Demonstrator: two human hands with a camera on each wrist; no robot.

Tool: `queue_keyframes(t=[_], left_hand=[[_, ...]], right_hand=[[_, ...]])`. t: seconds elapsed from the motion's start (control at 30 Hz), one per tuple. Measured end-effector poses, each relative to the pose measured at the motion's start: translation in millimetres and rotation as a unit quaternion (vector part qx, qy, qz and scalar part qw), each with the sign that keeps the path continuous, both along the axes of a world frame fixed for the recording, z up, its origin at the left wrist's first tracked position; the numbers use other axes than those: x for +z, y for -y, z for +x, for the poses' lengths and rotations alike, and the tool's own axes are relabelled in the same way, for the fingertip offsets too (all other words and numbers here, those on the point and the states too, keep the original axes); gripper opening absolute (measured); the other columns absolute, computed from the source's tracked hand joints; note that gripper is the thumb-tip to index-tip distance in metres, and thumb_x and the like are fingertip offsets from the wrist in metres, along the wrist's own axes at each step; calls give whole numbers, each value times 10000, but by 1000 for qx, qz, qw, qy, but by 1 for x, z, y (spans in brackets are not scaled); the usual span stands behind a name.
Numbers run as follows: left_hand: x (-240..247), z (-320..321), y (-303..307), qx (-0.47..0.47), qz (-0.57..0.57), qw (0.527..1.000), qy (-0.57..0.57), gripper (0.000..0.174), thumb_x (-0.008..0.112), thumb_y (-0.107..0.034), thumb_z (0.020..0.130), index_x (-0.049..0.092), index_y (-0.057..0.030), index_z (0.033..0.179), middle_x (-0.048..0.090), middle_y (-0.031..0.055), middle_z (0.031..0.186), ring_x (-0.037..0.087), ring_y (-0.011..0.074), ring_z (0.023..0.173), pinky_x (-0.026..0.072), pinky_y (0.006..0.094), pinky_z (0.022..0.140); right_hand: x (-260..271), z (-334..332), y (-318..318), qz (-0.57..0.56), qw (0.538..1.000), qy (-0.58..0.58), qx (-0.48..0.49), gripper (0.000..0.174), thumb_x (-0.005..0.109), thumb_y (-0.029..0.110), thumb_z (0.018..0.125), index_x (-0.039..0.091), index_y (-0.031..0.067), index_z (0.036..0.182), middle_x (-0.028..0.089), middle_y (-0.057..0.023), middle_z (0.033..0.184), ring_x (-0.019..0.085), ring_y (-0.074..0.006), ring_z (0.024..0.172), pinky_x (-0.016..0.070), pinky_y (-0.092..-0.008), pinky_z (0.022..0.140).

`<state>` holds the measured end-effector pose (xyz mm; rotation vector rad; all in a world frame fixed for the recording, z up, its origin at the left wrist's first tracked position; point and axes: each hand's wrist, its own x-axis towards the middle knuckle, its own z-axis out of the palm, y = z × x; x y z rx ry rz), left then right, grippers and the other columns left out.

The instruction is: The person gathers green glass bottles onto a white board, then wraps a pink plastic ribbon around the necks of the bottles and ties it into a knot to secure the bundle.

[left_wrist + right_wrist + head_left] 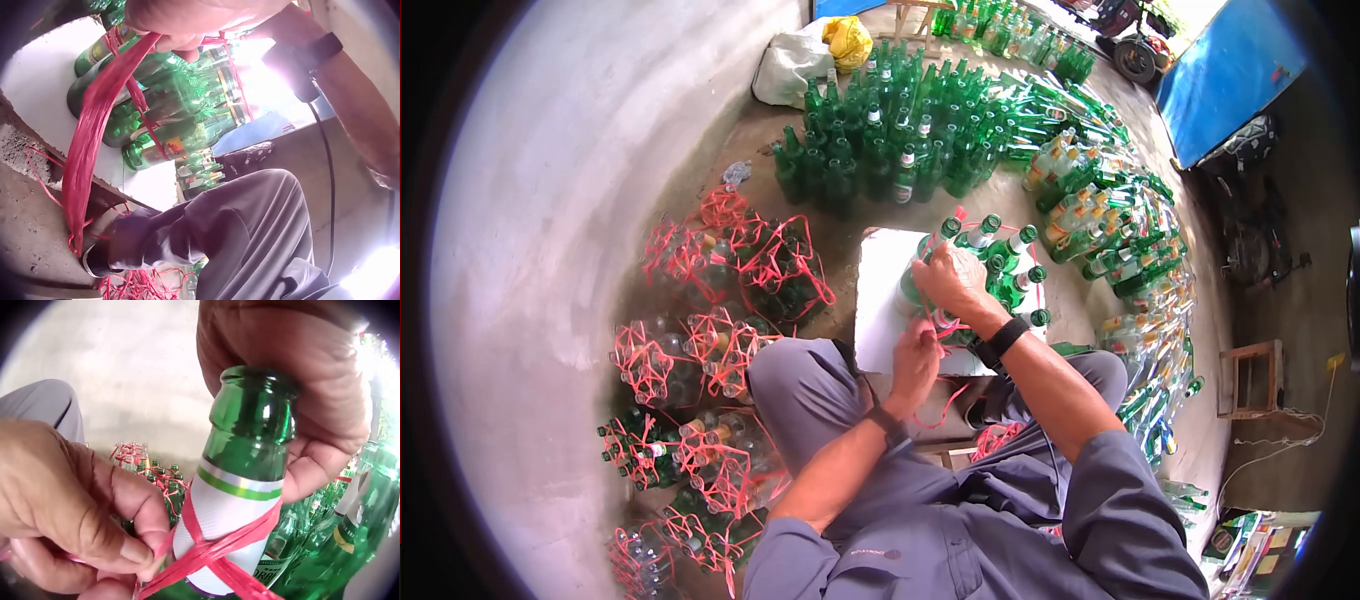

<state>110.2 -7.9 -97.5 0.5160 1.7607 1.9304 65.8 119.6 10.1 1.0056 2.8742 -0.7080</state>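
Several green bottles stand grouped on a white board, with red plastic strip around them. My left hand is low at the group's near left side. In the right wrist view, the left hand pinches the red strip, which crosses the white neck label of a green bottle. My right hand is above the left one; its curled fingers lie behind and against that bottle's neck, partly hidden by it. From the left hand a wide red strip hangs down in the left wrist view.
Bundles of bottles tied with red strip line the wall on the left. Many loose green bottles stand beyond the board, and more bottles lie stacked at the right. Loose red strip lies between the legs.
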Motion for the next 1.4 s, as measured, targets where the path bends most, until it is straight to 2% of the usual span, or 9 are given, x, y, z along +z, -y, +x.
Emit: queue_keyframes(t=[0.13,0.4,0.5,0.6,0.67,0.7,0.83,0.93,1.4], left_hand=[[-19,-1,-1,-2,-31,998,-51,134,427,-15,977,558,-4,950,571,105,718,600,177,606,475,358,567],[-9,-1,3,-15,15,995,101,124,492,-83,970,571,-15,900,561,44,676,541,116,621,446,317,576],[-8,-5,4,-38,-61,991,114,125,497,-119,1006,564,-68,913,553,-1,691,438,59,572,337,237,515],[-13,-5,4,-32,-21,994,101,138,507,-160,1004,566,-79,909,555,-8,665,398,47,546,314,234,498],[-14,-6,5,-42,-21,992,119,132,515,-163,1003,568,-85,911,557,-12,676,391,46,546,313,236,498],[-16,-6,5,-40,-29,994,103,152,497,-155,1000,564,-62,901,561,8,676,463,73,584,375,258,535],[-20,-5,5,-36,-19,996,81,165,491,-151,998,554,-41,892,567,29,692,535,98,619,437,274,570],[-26,-5,5,-24,-4,995,101,118,546,-173,999,577,-81,931,551,-7,687,416,61,577,324,230,527],[-24,-9,9,-22,-32,994,99,149,523,-164,985,571,-53,898,568,16,653,462,74,573,354,260,529]], right_hand=[[2,1,-4,-11,1000,1,22,415,583,358,863,698,-40,849,688,-261,846,681,-426,836,536,-491,790],[7,19,-30,-153,984,-2,86,424,666,332,828,653,-91,796,655,-300,773,661,-473,794,535,-487,762],[39,37,-46,4,976,-76,204,346,667,317,840,708,-14,933,687,-235,803,700,-365,762,556,-431,720],[67,59,-64,145,985,-17,89,349,629,351,870,702,16,934,694,-204,842,688,-359,842,539,-463,762],[68,76,-85,253,964,16,84,353,645,348,861,700,23,988,698,-196,855,688,-345,839,533,-460,739],[67,83,-93,266,960,26,84,373,659,381,847,712,16,903,692,-191,808,687,-351,797,527,-461,708],[47,96,-111,172,972,131,88,458,661,425,825,684,-20,718,658,-220,715,676,-385,740,522,-477,693],[16,98,-117,123,989,68,51,440,639,378,832,673,-51,742,649,-253,725,664,-416,738,526,-490,704],[23,100,-122,149,976,88,136,312,680,219,796,626,-83,743,621,-267,693,647,-440,700,516,-494,653]])
